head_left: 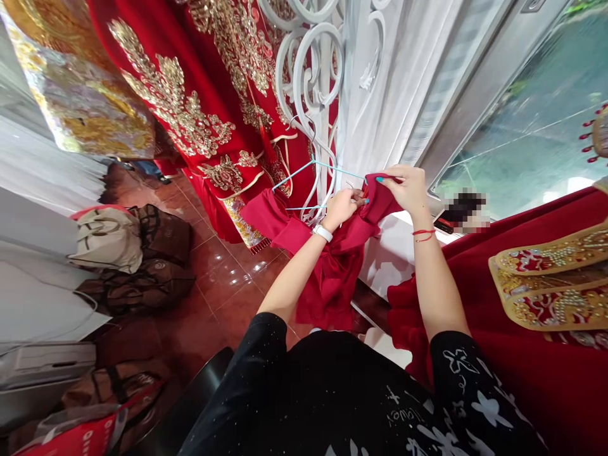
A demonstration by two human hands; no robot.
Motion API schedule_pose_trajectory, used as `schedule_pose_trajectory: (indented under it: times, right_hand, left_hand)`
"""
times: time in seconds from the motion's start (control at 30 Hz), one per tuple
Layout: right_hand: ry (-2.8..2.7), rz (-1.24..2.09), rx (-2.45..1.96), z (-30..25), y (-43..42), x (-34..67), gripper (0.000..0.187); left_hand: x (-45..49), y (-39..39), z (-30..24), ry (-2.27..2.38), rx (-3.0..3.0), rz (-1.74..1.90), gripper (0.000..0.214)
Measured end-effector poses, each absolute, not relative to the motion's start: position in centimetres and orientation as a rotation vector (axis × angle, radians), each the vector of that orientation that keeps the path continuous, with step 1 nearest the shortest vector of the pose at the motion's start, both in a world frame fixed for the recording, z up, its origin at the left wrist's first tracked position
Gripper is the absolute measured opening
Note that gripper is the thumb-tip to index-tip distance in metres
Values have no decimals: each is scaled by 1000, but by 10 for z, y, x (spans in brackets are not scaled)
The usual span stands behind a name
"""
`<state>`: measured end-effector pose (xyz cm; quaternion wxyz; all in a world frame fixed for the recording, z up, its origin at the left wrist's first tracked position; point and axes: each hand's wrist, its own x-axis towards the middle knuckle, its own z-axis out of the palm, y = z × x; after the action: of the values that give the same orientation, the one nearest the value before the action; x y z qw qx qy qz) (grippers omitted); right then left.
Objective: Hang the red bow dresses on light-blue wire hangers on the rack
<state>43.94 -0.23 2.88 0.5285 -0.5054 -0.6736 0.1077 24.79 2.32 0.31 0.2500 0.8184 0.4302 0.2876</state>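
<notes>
A plain red dress (327, 278) hangs from a thin light-blue hanger (293, 175), whose hook is up by the white scrollwork. My right hand (403, 185) pinches the top edge of the dress at its right shoulder, near the hanger's right end. Close beside it, my left hand (342, 208) has its fingers closed at the inner edge of the same shoulder part. Whether those fingertips hold the red cloth or a strap is hard to make out. The left shoulder of the dress drapes over the hanger's other end.
A white scrolled metal frame (327, 57) stands ahead, with gold-embroidered red garments (180, 107) beside it. Brown bags (156, 278) and a cream bag (107, 237) sit on the red tiled floor at left. Red cloth with gold trim (546, 278) lies at right, below a window (527, 120).
</notes>
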Motion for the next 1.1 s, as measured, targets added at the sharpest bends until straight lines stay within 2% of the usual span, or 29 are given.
schedule_pose_trajectory:
  times: [0.1, 0.2, 0.37, 0.47, 0.53, 0.6, 0.67, 0.77, 0.93, 1.1]
  right_hand:
    - [-1689, 299, -1223, 25, -8, 427, 26]
    - [-1812, 366, -1277, 22, -8, 425, 48]
    - [-1748, 175, -1504, 15, 1, 413, 41]
    - [-1716, 59, -1582, 7, -7, 403, 48]
    - [-1661, -21, -1614, -1, -18, 396, 55]
    - [-1580, -110, -1651, -10, -27, 387, 60]
    - [-1520, -185, -1689, -18, -30, 375, 62]
    - [-1485, -233, -1752, -24, -21, 355, 57]
    - [-1441, -224, -1887, -14, -3, 344, 43]
    - [-1505, -221, -2024, 10, -12, 352, 43]
  left_hand:
    - [249, 21, 0, 1249, 2181, 834, 21]
    - [251, 22, -4, 1270, 2184, 853, 20]
    - [235, 21, -14, 996, 2275, 967, 31]
    - [198, -1, -19, 843, 2236, 1230, 34]
    - [163, -21, -20, 969, 2145, 1438, 32]
    - [128, -35, -17, 1313, 1982, 1692, 29]
    - [99, -36, -12, 1695, 1838, 1835, 36]
    - [74, -15, -7, 1945, 1867, 1704, 61]
    - [63, 17, -8, 1963, 1987, 1465, 41]
    - [51, 7, -7, 1954, 2091, 1276, 46]
